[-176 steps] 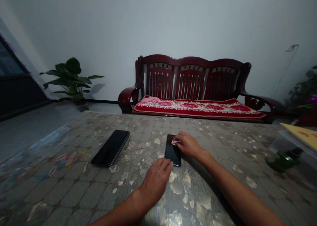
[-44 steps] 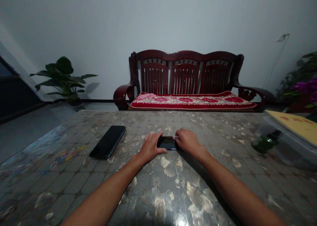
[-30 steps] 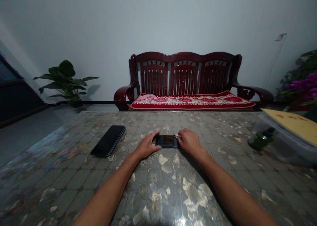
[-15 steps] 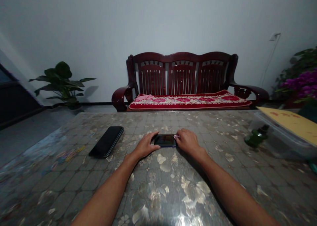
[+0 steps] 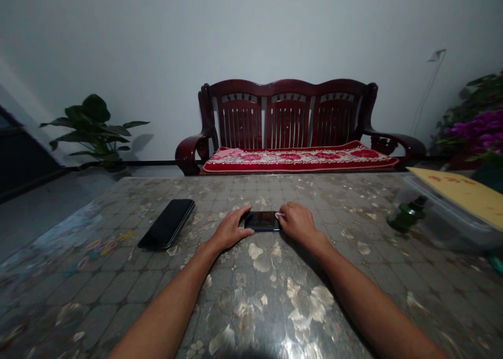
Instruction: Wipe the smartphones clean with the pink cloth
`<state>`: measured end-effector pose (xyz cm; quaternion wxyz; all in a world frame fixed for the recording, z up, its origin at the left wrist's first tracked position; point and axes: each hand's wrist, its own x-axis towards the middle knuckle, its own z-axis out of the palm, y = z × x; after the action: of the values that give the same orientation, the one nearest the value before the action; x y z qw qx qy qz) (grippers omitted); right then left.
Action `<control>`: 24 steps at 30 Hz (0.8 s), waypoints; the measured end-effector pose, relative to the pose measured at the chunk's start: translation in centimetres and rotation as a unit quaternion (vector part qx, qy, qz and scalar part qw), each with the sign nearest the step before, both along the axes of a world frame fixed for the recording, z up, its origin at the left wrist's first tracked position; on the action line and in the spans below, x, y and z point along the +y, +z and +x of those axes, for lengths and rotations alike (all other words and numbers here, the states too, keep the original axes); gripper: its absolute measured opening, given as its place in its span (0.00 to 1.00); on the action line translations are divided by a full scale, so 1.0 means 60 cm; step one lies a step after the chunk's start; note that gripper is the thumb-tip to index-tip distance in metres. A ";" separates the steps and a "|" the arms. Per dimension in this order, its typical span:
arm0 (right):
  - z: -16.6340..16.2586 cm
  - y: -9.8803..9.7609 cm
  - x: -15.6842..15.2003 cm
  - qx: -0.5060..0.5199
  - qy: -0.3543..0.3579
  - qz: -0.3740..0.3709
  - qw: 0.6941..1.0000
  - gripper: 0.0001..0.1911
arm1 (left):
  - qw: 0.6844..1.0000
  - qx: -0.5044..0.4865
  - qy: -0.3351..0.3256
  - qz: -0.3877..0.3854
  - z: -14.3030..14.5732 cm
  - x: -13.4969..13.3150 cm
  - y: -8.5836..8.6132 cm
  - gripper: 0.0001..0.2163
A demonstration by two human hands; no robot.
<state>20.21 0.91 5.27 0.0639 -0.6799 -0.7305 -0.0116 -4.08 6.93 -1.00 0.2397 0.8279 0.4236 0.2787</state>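
Note:
A small black phone [image 5: 260, 221] lies crosswise on the patterned table [image 5: 251, 296], between my two hands. My left hand [image 5: 229, 230] grips the phone's left end, thumb on the near edge and fingers over the far edge. My right hand [image 5: 295, 221] is closed over the phone's right end and pinches a small pale pink wipe [image 5: 279, 215] against the screen. A second, larger black phone [image 5: 167, 230] lies face up to the left, untouched.
Coloured rubber bands [image 5: 102, 245] lie scattered at the table's left. A green bottle [image 5: 404, 217] and a clear plastic box [image 5: 444, 220] with a yellow sheet stand at the right. Beyond the table are a dark red wooden bench [image 5: 291, 123] and potted plants.
Since 5.9 s ago the small phone has been turned from lengthwise to crosswise, and my left hand has moved up to grip its left end. Over the last second little has moved.

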 end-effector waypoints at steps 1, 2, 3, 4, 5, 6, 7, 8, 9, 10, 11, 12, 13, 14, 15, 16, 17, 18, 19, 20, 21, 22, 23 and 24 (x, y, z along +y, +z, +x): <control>0.000 0.000 0.000 -0.001 -0.002 0.000 1.000 0.15 | 1.000 0.000 0.000 0.000 0.000 0.000 0.000 0.34; -0.001 -0.001 0.001 -0.001 -0.003 0.000 1.000 0.15 | 1.000 0.000 0.000 0.000 0.000 -0.001 0.001 0.34; -0.002 -0.002 0.000 -0.001 -0.001 0.001 1.000 0.15 | 1.000 0.002 0.000 0.001 0.001 -0.001 0.002 0.34; -0.004 -0.002 0.000 0.001 0.003 0.001 1.000 0.15 | 1.000 0.004 0.001 0.001 0.001 -0.002 0.004 0.34; -0.006 -0.002 -0.001 0.004 0.010 0.001 1.000 0.15 | 1.000 0.006 0.001 0.001 0.001 -0.002 0.005 0.35; -0.009 -0.002 -0.002 0.008 0.018 -0.001 1.000 0.14 | 1.000 0.009 0.002 0.001 0.001 -0.003 0.007 0.35; -0.011 -0.002 -0.004 0.012 0.026 -0.004 1.000 0.14 | 1.000 0.012 0.002 0.000 0.002 -0.004 0.008 0.35; -0.013 -0.001 -0.004 0.014 0.033 -0.007 0.999 0.13 | 1.000 0.015 0.002 0.000 0.002 -0.004 0.009 0.35; -0.013 0.000 -0.005 0.014 0.036 -0.010 0.999 0.13 | 1.000 0.017 0.003 0.000 0.002 -0.005 0.010 0.34; -0.013 0.001 -0.005 0.013 0.035 -0.013 0.999 0.13 | 1.000 0.020 0.004 0.001 0.003 -0.005 0.010 0.34; -0.013 0.002 -0.004 0.011 0.029 -0.014 0.999 0.13 | 1.000 0.021 0.006 0.002 0.003 -0.006 0.010 0.34; -0.011 0.003 -0.004 0.008 0.020 -0.014 1.000 0.14 | 1.000 0.023 0.007 0.004 0.003 -0.006 0.009 0.34; -0.010 0.004 -0.004 0.005 0.010 -0.014 1.000 0.14 | 1.000 0.024 0.008 0.005 0.004 -0.006 0.008 0.33; -0.009 0.005 -0.004 0.003 0.000 -0.015 1.000 0.14 | 1.000 0.024 0.009 0.007 0.004 -0.006 0.007 0.33; -0.009 0.006 -0.004 0.002 -0.006 -0.017 1.000 0.14 | 1.000 0.024 0.009 0.009 0.004 -0.006 0.007 0.33; -0.010 0.007 -0.005 0.002 -0.006 -0.020 1.000 0.14 | 1.000 0.022 0.008 0.010 0.004 -0.005 0.006 0.33; -0.012 0.008 -0.007 0.004 -0.002 -0.024 1.000 0.14 | 1.000 0.020 0.007 0.010 0.004 -0.005 0.006 0.33; -0.014 0.008 -0.008 0.008 0.008 -0.028 1.000 0.14 | 1.000 0.018 0.005 0.011 0.004 -0.005 0.006 0.33; -0.016 0.008 -0.010 0.012 0.020 -0.030 0.999 0.13 | 1.000 0.015 0.004 0.011 0.004 -0.005 0.007 0.33; -0.017 0.008 -0.011 0.016 0.031 -0.032 0.999 0.13 | 1.000 0.013 0.004 0.012 0.004 -0.006 0.007 0.33; -0.017 0.007 -0.011 0.017 0.037 -0.032 0.999 0.13 | 1.000 0.012 0.003 0.012 0.004 -0.006 0.007 0.33; -0.016 0.007 -0.011 0.014 0.037 -0.031 0.999 0.13 | 1.000 0.012 0.004 0.011 0.004 -0.006 0.008 0.33; -0.014 0.006 -0.009 0.009 0.031 -0.028 0.999 0.14 | 1.000 0.013 0.004 0.011 0.004 -0.006 0.008 0.33; -0.011 0.006 -0.007 0.001 0.020 -0.024 1.000 0.14 | 1.000 0.015 0.005 0.011 0.004 -0.006 0.007 0.33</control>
<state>19.53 0.47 5.65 0.0484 -0.6667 -0.7437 0.0083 -3.87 6.56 -0.55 0.2231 0.8325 0.4282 0.2719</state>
